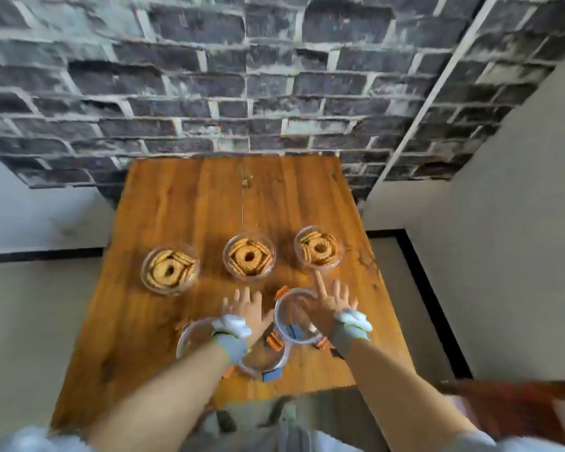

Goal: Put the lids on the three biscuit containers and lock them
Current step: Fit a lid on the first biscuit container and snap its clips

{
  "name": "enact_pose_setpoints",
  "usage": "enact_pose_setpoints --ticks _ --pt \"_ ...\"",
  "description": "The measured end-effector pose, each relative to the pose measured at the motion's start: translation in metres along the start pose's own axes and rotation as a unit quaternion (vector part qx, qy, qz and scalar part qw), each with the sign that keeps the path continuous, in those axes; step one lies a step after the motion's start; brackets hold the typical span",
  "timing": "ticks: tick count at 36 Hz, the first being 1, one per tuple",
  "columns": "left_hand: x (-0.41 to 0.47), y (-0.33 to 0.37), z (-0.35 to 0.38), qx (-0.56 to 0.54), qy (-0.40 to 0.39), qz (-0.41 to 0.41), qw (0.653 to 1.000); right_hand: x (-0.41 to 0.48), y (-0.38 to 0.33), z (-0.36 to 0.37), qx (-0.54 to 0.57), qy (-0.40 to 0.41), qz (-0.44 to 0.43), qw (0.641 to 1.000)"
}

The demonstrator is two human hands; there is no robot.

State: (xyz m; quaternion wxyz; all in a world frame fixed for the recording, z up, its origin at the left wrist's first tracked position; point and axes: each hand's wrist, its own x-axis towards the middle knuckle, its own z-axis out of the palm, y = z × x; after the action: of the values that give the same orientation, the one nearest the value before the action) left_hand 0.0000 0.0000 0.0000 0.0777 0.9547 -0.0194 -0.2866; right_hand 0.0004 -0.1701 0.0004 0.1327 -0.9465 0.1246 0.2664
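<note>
Three round clear containers of ring-stacked biscuits stand in a row across the wooden table (163,207): left (169,268), middle (249,257), right (319,246). None has a lid on. Three clear round lids with orange clips lie nearer me: one at the left (190,337), one in the middle (268,362), one at the right (296,316). My left hand (245,309) hovers with spread fingers between the lids. My right hand (328,298) rests with fingers apart on the far rim of the right lid, its forefinger stretched toward the right container. Whether it grips the lid is unclear.
A dark brick wall (242,76) rises behind the table's far edge. Pale floor lies to both sides of the table. A reddish wooden piece (516,406) shows at the lower right. Both wrists carry white bands.
</note>
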Motion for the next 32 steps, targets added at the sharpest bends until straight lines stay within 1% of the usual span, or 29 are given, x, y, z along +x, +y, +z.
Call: enact_pose_setpoints --ticks 1,2,4,5,11,15,17,22,26,28,31,32 --pt "0.000 0.004 0.009 -0.014 -0.019 -0.011 1.000 -0.001 0.007 0.007 0.013 -0.026 0.031 0.999" --pt "0.002 0.004 0.009 -0.051 -0.010 -0.022 0.998 0.001 0.006 0.008 0.029 -0.026 0.051 0.998" --pt "0.008 0.011 0.021 -0.130 -0.051 -0.050 0.989 0.006 0.012 0.018 0.056 -0.063 0.099 0.992" --pt "0.010 0.015 0.027 -0.157 -0.061 -0.056 0.984 0.006 0.014 0.024 0.076 -0.063 0.108 0.989" --pt "0.028 0.024 0.027 -0.237 -0.059 -0.076 0.967 0.010 0.010 0.024 0.165 -0.048 0.124 0.977" --pt "0.040 0.026 0.030 -0.297 -0.067 -0.098 0.947 0.015 0.009 0.020 0.247 -0.065 0.165 0.953" --pt "0.043 0.024 0.030 -0.326 -0.081 -0.118 0.934 0.017 0.011 0.020 0.265 -0.072 0.171 0.946" --pt "0.044 0.023 0.024 -0.431 -0.146 -0.158 0.877 0.020 0.020 0.014 0.325 -0.082 0.171 0.927" --pt "0.042 0.020 0.016 -0.526 -0.167 -0.173 0.816 0.017 0.024 0.000 0.412 -0.078 0.179 0.890" --pt "0.042 0.019 0.012 -0.579 -0.171 -0.181 0.776 0.016 0.027 -0.005 0.469 -0.062 0.175 0.863" --pt "0.040 0.016 0.003 -0.671 -0.185 -0.198 0.691 0.012 0.029 -0.014 0.573 -0.044 0.161 0.803" --pt "0.042 0.016 0.004 -0.694 -0.187 -0.196 0.667 0.012 0.031 -0.016 0.590 -0.050 0.151 0.791"
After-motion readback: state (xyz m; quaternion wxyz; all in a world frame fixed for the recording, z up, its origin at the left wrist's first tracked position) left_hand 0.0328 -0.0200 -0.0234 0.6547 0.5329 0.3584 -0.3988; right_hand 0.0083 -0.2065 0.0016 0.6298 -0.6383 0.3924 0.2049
